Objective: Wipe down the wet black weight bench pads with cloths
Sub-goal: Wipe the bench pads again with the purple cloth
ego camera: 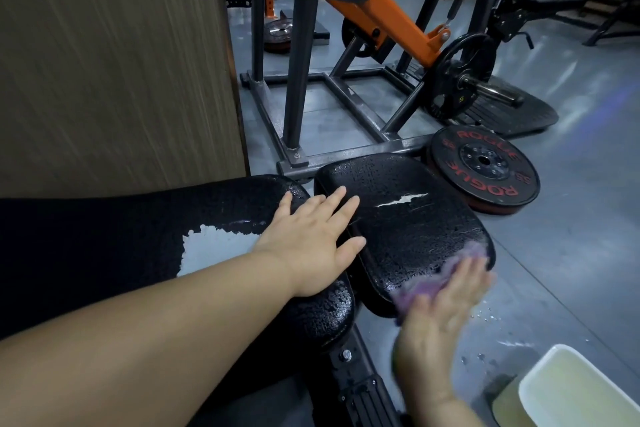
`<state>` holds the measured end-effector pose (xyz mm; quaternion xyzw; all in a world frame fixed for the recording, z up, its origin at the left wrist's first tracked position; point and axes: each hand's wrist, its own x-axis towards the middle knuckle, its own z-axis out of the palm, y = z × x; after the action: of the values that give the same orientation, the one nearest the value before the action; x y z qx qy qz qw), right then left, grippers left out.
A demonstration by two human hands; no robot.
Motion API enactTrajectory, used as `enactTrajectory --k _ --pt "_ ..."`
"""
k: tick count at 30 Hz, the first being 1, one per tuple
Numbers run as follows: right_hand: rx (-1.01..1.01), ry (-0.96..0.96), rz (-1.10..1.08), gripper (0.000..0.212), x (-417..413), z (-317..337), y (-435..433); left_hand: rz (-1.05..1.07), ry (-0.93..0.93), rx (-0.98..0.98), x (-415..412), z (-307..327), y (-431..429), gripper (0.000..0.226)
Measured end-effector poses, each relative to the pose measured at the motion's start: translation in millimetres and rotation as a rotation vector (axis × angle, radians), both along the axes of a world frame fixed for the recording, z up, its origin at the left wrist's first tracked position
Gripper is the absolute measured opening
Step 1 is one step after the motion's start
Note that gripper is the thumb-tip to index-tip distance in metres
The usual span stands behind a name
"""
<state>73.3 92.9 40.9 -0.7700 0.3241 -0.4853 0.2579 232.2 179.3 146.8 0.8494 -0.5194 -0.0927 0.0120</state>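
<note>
Two wet black bench pads lie before me. The long back pad [121,236] has a torn patch showing grey. The smaller seat pad [408,222] is beaded with water and has a small white tear. My left hand [311,246] rests flat with straight fingers across the gap between the two pads. My right hand [443,315], blurred by motion, presses a purple cloth [433,282] flat against the near right corner of the seat pad.
A red-lettered weight plate [485,170] lies on the floor just beyond the seat pad. A dark steel machine frame [329,87] with an orange arm stands behind. A wood-grain wall [110,62] is at left. A white basin of water [581,392] sits at the bottom right.
</note>
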Motion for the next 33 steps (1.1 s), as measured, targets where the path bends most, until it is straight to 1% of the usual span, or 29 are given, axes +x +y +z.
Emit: enactTrajectory --k 2,3,5,7,10,12,13,15,17,19,20,21,23,25,27,29,31,33 --pt "-0.141 0.077 0.051 0.066 1 -10 16 0.001 -0.008 0.002 0 0 0 0.063" --pt "-0.181 0.089 0.065 0.067 1 -13 16 0.001 -0.009 0.003 0 0 -1 0.063" --pt "-0.178 0.080 0.070 0.067 -1 -11 8 0.003 -0.010 0.008 0 1 -1 0.063" --pt "-0.080 0.058 0.041 0.067 -2 -1 -8 0.007 -0.008 0.014 -1 2 -1 0.063" --pt "0.220 -0.032 -0.090 0.074 -1 29 -46 0.007 -0.005 0.013 -1 2 -1 0.064" --pt "0.398 -0.057 -0.101 0.066 -4 45 -74 0.007 -0.001 0.012 -1 1 -1 0.064" --pt "0.443 -0.054 -0.087 0.060 -6 50 -83 0.006 -0.001 0.013 -1 1 -1 0.064" --pt "0.482 -0.029 -0.088 0.058 -10 55 -85 0.004 -0.003 0.012 -1 0 -1 0.064" --pt "0.503 -0.013 -0.125 0.069 -11 45 -70 0.003 -0.002 0.012 0 0 -1 0.064" --pt "0.429 0.033 -0.139 0.073 -11 28 -40 0.004 -0.001 0.011 0 0 -1 0.064" --pt "0.372 0.046 -0.108 0.072 -12 19 -24 0.004 -0.002 0.012 0 0 0 0.064" --pt "0.360 0.030 -0.071 0.074 -12 13 -9 0.002 -0.003 0.014 -1 0 -1 0.064" --pt "0.447 -0.063 -0.023 0.083 -9 13 9 0.000 -0.003 0.016 -1 1 0 0.064" --pt "0.454 -0.091 -0.042 0.087 -6 23 4 -0.002 -0.005 0.011 -1 1 0 0.064" --pt "0.407 -0.074 -0.126 0.082 -5 36 -26 -0.004 -0.009 0.010 0 1 -1 0.064" --pt "0.424 0.002 -0.146 0.071 -3 48 -68 -0.006 -0.013 0.012 0 0 0 0.065" --pt "0.538 0.126 -0.080 0.050 -1 65 -107 -0.006 -0.013 0.009 0 0 -1 0.065" --pt "0.673 0.273 0.032 0.035 5 89 -127 -0.006 -0.008 0.010 0 0 -1 0.064"
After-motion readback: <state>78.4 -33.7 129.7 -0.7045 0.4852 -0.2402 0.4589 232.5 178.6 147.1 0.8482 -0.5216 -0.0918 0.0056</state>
